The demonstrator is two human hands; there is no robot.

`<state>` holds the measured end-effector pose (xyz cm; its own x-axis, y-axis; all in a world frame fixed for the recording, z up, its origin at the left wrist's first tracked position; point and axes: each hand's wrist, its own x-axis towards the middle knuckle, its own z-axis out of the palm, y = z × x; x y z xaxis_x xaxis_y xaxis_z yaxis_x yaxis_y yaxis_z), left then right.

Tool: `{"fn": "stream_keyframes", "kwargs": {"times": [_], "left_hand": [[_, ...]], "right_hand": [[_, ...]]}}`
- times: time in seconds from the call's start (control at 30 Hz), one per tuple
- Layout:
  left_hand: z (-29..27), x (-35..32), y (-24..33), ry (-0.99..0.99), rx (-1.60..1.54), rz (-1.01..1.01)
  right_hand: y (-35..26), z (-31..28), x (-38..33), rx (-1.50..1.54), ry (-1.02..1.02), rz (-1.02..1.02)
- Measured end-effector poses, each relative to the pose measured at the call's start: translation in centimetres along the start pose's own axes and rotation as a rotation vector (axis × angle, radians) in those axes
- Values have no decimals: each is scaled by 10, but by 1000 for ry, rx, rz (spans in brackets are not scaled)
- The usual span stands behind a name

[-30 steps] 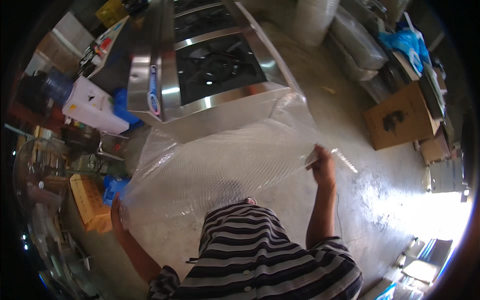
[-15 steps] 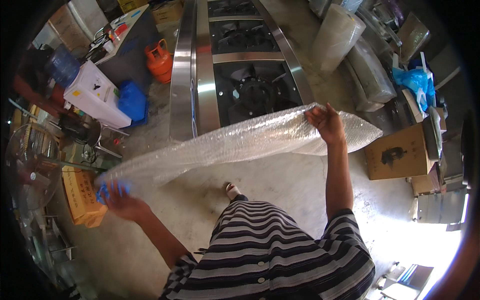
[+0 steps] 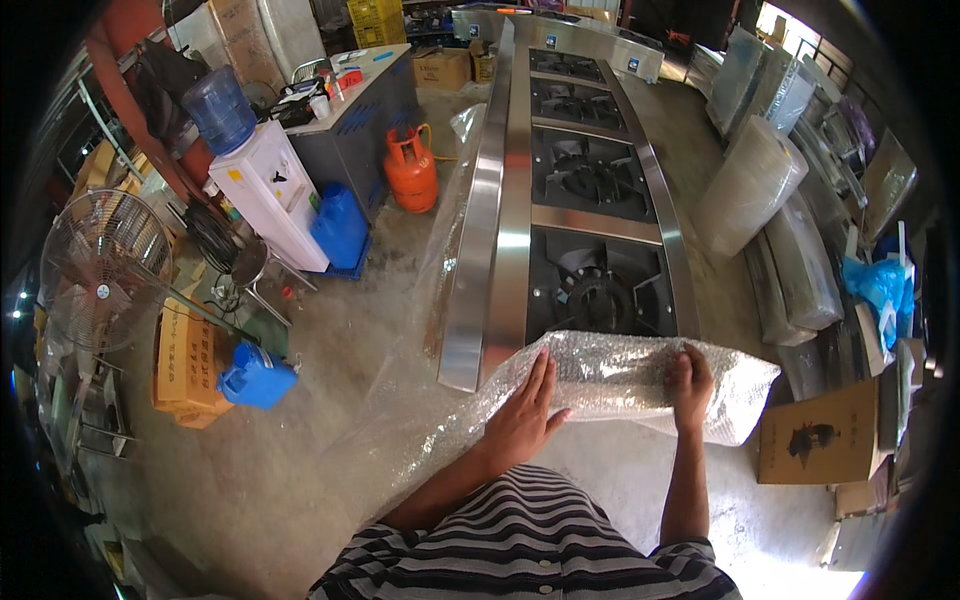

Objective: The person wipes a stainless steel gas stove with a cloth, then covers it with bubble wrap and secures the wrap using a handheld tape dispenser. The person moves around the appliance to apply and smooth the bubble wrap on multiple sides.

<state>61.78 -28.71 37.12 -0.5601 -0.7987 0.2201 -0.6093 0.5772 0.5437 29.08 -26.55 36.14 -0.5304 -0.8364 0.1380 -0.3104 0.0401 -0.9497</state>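
Concrete floor (image 3: 330, 400) spreads through a crowded workshop, and down its middle runs a long stainless-steel cooker (image 3: 560, 200) with a row of black burner wells. A bubble wrap sheet (image 3: 620, 380) lies draped over the near end of the cooker, covering the edge of the closest burner and trailing down off the cooker's near-left corner toward the floor. The left hand (image 3: 525, 415) lies flat and spread on the wrap at that near-left corner, pressing it down; the right hand (image 3: 692, 385) is curled over the wrap toward the cooker's near-right corner, fingers closed on the plastic. The hands sit well apart along the cooker's end.

Left of the cooker stand an orange gas cylinder (image 3: 411, 168), a blue jerrycan (image 3: 340, 225), a white water dispenser (image 3: 268, 195) and a pedestal fan (image 3: 100, 270); right of it lean wrapped panels (image 3: 745, 185) and a cardboard box (image 3: 818, 435).

Slack plastic hanging off the left corner could slide (only two palms hold it), dragging the sheet off the steel. It might also catch on the burner grate and tear if pulled tight.
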Motion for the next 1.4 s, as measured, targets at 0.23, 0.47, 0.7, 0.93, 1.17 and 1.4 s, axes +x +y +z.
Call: {"fn": "stream_keyframes", "kwargs": {"times": [0.23, 0.47, 0.7, 0.93, 1.17, 1.4], "left_hand": [[-1, 20, -5, 6, 92, -30], [15, 39, -13, 241, 227, -14], [-14, 71, 2, 437, 420, -25], [3, 98, -1, 347, 486, -281], [12, 102, -6, 400, 476, -390], [12, 106, -4, 420, 441, -431]], "right_hand": [[-38, 24, 13, -939, 33, -638], [12, -2, 55, -885, 55, -626], [-11, -16, 60, -566, 125, -664], [1, 3, 79, -689, 7, -555], [-10, -2, 72, -567, -98, -759], [-24, 33, 21, -455, -951, -1028]]}}
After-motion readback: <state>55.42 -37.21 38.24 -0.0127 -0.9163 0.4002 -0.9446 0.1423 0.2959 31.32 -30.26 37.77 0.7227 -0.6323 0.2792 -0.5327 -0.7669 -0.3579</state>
